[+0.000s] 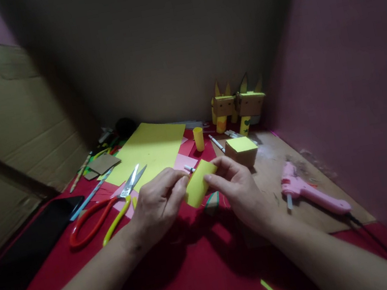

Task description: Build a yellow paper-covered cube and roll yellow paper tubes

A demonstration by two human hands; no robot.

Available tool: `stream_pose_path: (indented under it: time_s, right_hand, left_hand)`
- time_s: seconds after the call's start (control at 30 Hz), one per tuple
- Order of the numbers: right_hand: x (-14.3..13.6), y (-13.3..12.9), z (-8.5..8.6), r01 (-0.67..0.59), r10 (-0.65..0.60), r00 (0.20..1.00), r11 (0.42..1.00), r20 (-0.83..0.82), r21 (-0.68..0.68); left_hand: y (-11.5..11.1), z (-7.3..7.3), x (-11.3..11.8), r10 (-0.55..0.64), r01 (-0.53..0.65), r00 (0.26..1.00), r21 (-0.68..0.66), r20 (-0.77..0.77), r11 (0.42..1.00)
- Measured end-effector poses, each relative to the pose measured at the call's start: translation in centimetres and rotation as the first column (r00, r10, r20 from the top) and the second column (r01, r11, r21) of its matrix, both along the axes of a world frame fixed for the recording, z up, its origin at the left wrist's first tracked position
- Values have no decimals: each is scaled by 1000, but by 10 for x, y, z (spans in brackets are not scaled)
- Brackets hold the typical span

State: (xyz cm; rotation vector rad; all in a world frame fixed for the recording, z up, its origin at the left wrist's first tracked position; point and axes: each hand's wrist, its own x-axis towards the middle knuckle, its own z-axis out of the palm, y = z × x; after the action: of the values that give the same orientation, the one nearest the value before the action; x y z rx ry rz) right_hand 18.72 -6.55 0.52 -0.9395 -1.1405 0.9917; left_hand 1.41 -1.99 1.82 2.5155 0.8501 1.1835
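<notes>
A small curved piece of yellow paper [200,183] is held up between both hands over the red cloth [186,271]. My left hand [161,195] pinches its left edge with thumb and forefinger. At its upper right edge, my right hand [236,185] grips it between thumb and fingers. Just behind the paper, the end of a white pen [189,168] shows. Below it lies a small green-edged piece [212,202]. Beyond the right hand is a cardboard box [242,153] with a yellow top.
Red-and-yellow scissors [126,190] lie open at left, near a black phone [35,248]. Behind are a yellow sheet [149,150] and an upright yellow tube [199,140]. A pink glue gun [309,189] rests on the board at right, with two cardboard figures [250,103] at the back.
</notes>
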Motion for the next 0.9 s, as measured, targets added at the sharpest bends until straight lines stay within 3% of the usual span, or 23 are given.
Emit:
stream_pose_path:
  time_s: [0.1, 0.23, 0.4, 0.57, 0.77, 0.83, 0.9]
  right_hand:
    - [1, 3, 1, -42, 33, 988, 998, -150, -56]
    - [1, 2, 2, -44, 34, 991, 996, -127, -75]
    - [-1, 0, 3, -28, 26, 999, 996, -24, -81]
    - [-1, 3, -1, 16, -11, 993, 999, 118, -44]
    - [-3, 1, -3, 158, -209, 931, 970, 300, 187]
    - [4, -1, 8, 211, -318, 882, 926, 348, 313]
    - [22, -2, 27, 307, -489, 777, 844, 396, 440]
  left_hand:
    - [1, -1, 1, -17, 7, 997, -149, -70, 989]
    - [4, -12, 2, -120, 81, 977, -211, -179, 974]
    - [6, -22, 1, -86, 87, 977, -4, -194, 996]
    - [13, -27, -1, -36, 88, 972, 216, -233, 972]
    - [19, -28, -2, 27, 39, 966, 247, -257, 968]
    - [21, -28, -3, 65, -2, 966, 244, -250, 970]
    - [22, -29, -4, 101, -41, 969, 255, -225, 966]
